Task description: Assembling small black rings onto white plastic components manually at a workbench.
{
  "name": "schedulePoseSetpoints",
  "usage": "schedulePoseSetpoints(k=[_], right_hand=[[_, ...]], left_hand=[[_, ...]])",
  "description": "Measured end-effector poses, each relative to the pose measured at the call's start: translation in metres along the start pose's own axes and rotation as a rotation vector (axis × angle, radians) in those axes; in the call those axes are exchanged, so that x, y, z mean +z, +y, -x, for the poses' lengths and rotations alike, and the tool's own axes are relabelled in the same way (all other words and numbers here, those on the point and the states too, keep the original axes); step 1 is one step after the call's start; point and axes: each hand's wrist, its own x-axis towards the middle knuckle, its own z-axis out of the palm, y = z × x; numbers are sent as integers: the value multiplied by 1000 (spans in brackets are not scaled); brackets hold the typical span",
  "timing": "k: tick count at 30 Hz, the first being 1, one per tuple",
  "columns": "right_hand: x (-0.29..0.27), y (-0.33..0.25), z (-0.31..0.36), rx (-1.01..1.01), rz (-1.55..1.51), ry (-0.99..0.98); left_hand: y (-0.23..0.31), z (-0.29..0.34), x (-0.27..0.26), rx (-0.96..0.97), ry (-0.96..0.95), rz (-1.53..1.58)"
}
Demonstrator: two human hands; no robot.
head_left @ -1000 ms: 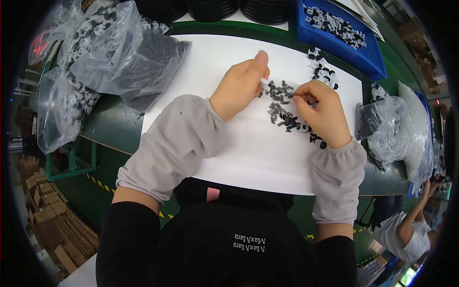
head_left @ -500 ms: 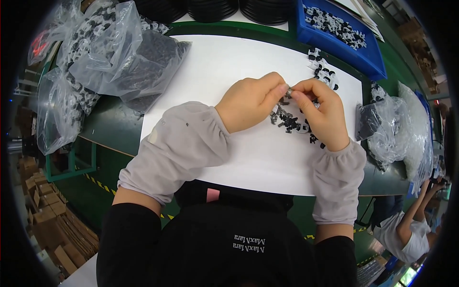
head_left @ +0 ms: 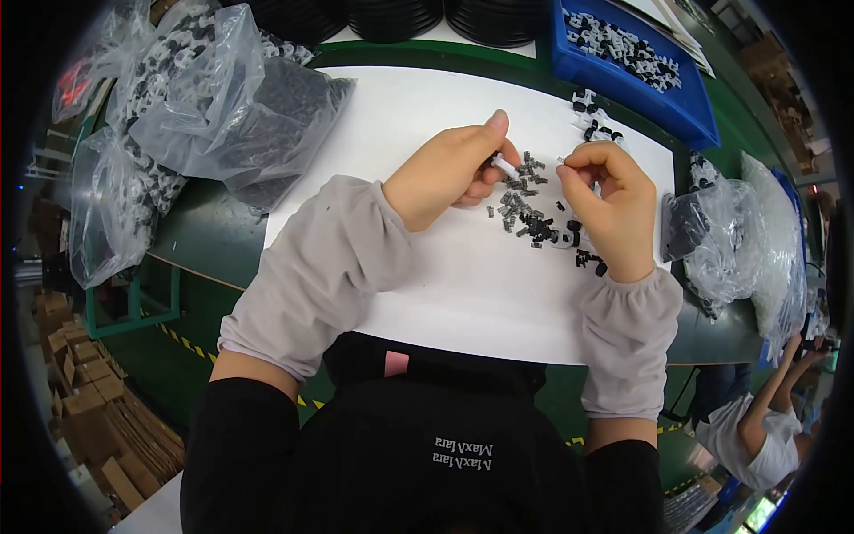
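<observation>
My left hand [head_left: 449, 169] is closed round a small white-and-black plastic part [head_left: 506, 166], whose white end sticks out past the fingers. A short gap to the right, my right hand [head_left: 614, 196] pinches a tiny light piece [head_left: 561, 161], perhaps a spring, between thumb and forefinger. Between and below the hands lie a loose pile of small grey pieces [head_left: 514, 206] and several small black pieces [head_left: 537, 230]. A white-and-black part [head_left: 569, 236] rests beside the black ones, partly behind my right hand. All of these lie on a white sheet [head_left: 427, 294].
Beyond my right hand, white-and-black parts [head_left: 598, 125] lie in a row. A blue bin [head_left: 636, 102] of such parts stands at the far right. Plastic bags of parts [head_left: 213, 116] crowd the left; more bags [head_left: 725, 231] sit at the right. Black coiled rolls [head_left: 396, 18] stand at the back.
My hands were together over the pile and have drawn apart. The left has moved left and turned, baring the white end of its part; the right still pinches, a little further right.
</observation>
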Motion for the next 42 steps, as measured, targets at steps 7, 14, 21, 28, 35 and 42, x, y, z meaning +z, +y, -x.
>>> schedulePoseSetpoints(k=[7, 14, 21, 28, 35, 42], right_hand=[[4, -9, 2, -106, -59, 65], [19, -11, 3, -338, 80, 125], [26, -10, 3, -409, 93, 172], [26, -6, 2, -478, 90, 174], [26, -5, -2, -686, 313, 167], [23, -15, 1, -641, 237, 100]], left_hand=[[-5, -4, 5, 94, -51, 140], [-12, -7, 3, 161, -151, 91], [-14, -4, 8, 233, -177, 106], [-17, -4, 8, 265, -194, 104], [-18, -4, 7, 315, -184, 236], [-19, -4, 1, 352, -228, 220]])
